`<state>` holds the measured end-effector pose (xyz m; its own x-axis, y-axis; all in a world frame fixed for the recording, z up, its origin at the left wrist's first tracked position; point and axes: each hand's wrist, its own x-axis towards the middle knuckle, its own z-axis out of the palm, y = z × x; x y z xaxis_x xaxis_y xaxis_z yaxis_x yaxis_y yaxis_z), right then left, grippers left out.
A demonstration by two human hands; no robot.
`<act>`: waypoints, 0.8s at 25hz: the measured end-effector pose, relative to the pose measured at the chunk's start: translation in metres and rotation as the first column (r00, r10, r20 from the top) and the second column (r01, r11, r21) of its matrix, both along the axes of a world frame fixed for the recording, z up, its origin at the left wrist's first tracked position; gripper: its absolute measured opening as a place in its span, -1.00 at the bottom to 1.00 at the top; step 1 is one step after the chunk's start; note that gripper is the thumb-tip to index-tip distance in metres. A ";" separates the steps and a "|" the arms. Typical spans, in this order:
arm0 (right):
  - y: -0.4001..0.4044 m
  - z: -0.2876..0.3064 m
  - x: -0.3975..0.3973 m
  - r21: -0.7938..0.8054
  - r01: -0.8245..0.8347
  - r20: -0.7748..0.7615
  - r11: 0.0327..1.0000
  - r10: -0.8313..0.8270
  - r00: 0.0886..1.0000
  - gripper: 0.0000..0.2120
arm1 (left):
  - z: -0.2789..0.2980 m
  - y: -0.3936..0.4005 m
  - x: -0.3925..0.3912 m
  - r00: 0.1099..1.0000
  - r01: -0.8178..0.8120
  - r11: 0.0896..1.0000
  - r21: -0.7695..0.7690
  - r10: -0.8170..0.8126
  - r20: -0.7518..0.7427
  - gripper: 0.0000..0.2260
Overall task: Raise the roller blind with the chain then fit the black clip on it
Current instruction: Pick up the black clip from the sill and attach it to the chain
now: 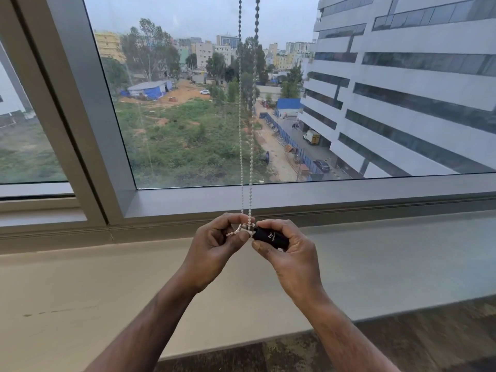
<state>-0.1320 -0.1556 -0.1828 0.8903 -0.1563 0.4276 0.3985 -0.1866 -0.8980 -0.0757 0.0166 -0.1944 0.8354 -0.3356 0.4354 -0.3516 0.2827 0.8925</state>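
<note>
Two bare hands meet in front of a large window, seen from above by a camera worn on the person's head. A white beaded chain (247, 157) hangs down in two strands from beyond the top of the view, in front of the glass, and both strands end at the hands. The left hand (214, 245) is curled nearly closed, its thumb and forefinger pinched on the bottom loop of the chain, with a short run of beads bending out to the left just under the fingertips. The right hand (288, 253) is also curled in, its thumb below and its fingers above a small black clip (269, 235), gripping it firmly. The clip is a short dark cylinder with a small pale logo on its side, and it lies level, pointing left toward the left fingertips. Its left end has a pale, metallic-looking part that touches the chain right between the two sets of fingertips; whether the beads are seated in it cannot be told. Both forearms reach up from the bottom of the view. Beneath the hands runs a wide, pale window sill (80, 291), and just beyond the fingers is the grey window frame (349, 194). Through the glass, well beyond the hands, lie a grassy lot, trees, distant buildings and a tall white office block (416, 89) on the right under an overcast sky.
</note>
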 end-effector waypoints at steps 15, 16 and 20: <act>0.001 -0.001 0.004 -0.160 0.160 0.061 0.974 -0.152 0.987 -0.73 | 0.002 0.001 0.003 0.998 -0.066 0.996 0.056 0.066 -0.001 -0.80; 0.001 -0.001 0.005 -0.112 0.127 -0.012 0.986 -0.129 0.992 -0.74 | 0.001 0.002 0.005 0.998 -0.064 0.997 0.050 0.064 -0.009 -0.80; 0.004 -0.006 0.010 0.200 -0.030 -0.188 0.979 0.068 0.980 -0.73 | -0.004 0.001 0.010 0.999 -0.049 0.997 0.056 0.050 -0.010 -0.82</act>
<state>-0.1215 -0.1512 -0.1889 0.9614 -0.1740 0.2130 0.2188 0.0148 -0.9757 -0.0658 0.0178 -0.1986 0.8563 -0.3172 0.4076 -0.3537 0.2148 0.9103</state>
